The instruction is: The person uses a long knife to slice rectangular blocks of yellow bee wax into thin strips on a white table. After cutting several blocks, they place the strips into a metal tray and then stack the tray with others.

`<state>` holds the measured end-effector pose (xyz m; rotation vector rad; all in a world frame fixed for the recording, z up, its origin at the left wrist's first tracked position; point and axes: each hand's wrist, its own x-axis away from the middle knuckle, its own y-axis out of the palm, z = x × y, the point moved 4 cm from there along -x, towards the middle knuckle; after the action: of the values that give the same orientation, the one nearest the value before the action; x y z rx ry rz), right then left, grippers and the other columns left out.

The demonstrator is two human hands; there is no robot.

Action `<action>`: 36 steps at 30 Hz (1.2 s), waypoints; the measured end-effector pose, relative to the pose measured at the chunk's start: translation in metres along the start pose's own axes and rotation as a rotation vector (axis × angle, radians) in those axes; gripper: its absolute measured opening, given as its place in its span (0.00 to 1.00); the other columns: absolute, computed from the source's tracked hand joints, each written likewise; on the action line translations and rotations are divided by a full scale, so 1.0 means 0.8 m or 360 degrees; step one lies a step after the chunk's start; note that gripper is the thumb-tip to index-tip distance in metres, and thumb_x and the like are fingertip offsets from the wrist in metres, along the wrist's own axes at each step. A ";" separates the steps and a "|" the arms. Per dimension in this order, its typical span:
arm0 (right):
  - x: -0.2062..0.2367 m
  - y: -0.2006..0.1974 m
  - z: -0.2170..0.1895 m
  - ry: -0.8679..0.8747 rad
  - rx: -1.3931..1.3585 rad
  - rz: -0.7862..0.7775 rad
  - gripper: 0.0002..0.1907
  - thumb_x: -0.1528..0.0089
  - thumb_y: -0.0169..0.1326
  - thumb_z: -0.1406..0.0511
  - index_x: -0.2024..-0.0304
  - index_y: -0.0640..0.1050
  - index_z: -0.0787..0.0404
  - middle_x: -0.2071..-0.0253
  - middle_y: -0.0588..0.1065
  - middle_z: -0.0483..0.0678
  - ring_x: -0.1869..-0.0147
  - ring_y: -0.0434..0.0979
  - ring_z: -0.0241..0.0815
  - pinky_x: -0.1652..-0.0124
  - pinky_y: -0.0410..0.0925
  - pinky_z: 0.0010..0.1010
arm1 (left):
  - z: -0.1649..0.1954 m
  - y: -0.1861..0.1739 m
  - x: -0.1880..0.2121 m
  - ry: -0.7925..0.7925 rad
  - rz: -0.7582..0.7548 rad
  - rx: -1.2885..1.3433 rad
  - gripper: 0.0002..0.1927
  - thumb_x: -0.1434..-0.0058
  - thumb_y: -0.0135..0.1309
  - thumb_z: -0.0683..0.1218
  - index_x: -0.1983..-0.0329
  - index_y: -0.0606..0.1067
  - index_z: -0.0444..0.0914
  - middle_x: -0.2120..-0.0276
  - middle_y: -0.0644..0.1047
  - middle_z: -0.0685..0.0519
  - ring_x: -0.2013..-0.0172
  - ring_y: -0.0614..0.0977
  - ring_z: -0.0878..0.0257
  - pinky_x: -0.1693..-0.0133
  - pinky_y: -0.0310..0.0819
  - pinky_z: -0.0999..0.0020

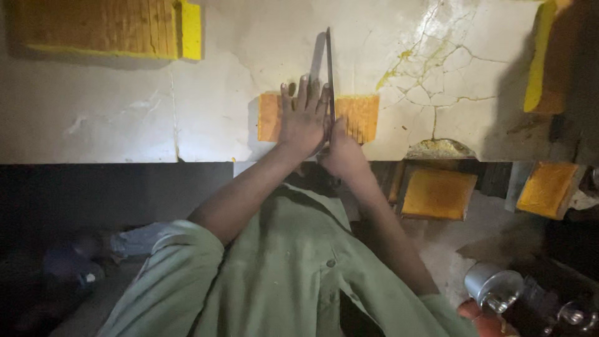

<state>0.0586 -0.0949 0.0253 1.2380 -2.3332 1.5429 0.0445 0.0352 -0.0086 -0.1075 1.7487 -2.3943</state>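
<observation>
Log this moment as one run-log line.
left hand: flat on orange slab | right hand: grips knife | blade upright in slab

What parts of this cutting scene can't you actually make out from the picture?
- Head view: the middle of the orange slab is hidden under the left hand.
- The knife handle is hidden inside the right hand.
- The yellow block at top right is cut off by the frame edge and in shadow.
- The dark area under the worktop, lower left, is too dim to read.
</observation>
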 end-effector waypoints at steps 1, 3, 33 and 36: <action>0.016 -0.006 -0.015 0.0083 -0.0003 -0.0069 0.46 0.46 0.64 0.64 0.33 0.53 0.67 0.60 0.78 0.65 0.56 0.80 0.67 0.58 0.73 0.51 | -0.002 -0.001 0.001 -0.0022 -0.0005 0.0038 0.34 0.30 0.42 0.55 0.25 0.57 0.34 0.29 0.60 0.38 0.26 0.53 0.38 0.32 0.34 0.24; 0.071 -0.012 -0.030 0.0149 0.0012 -0.0199 0.48 0.47 0.65 0.63 0.32 0.52 0.63 0.57 0.77 0.66 0.53 0.78 0.68 0.55 0.72 0.52 | -0.004 -0.002 0.003 -0.0016 -0.0098 -0.0049 0.36 0.32 0.42 0.56 0.26 0.58 0.32 0.29 0.60 0.38 0.27 0.54 0.38 0.33 0.35 0.24; 0.061 0.091 0.057 0.0489 0.0119 -0.0267 0.34 0.33 0.47 0.65 0.27 0.53 0.70 0.67 0.78 0.67 0.63 0.82 0.68 0.61 0.73 0.55 | -0.020 0.004 0.008 0.0003 -0.0129 -0.0019 0.35 0.34 0.42 0.56 0.28 0.60 0.31 0.31 0.61 0.39 0.27 0.55 0.42 0.34 0.37 0.21; 0.010 0.071 0.040 0.0140 0.0184 -0.0118 0.44 0.45 0.60 0.65 0.34 0.52 0.75 0.64 0.77 0.68 0.60 0.79 0.68 0.60 0.73 0.53 | -0.023 0.002 0.010 0.0073 0.0003 -0.0096 0.33 0.31 0.39 0.54 0.28 0.60 0.31 0.29 0.60 0.39 0.26 0.53 0.45 0.32 0.36 0.26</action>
<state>0.0268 -0.1156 -0.0287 1.2382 -2.1478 1.6926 0.0339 0.0504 -0.0162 -0.0593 1.8404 -2.3612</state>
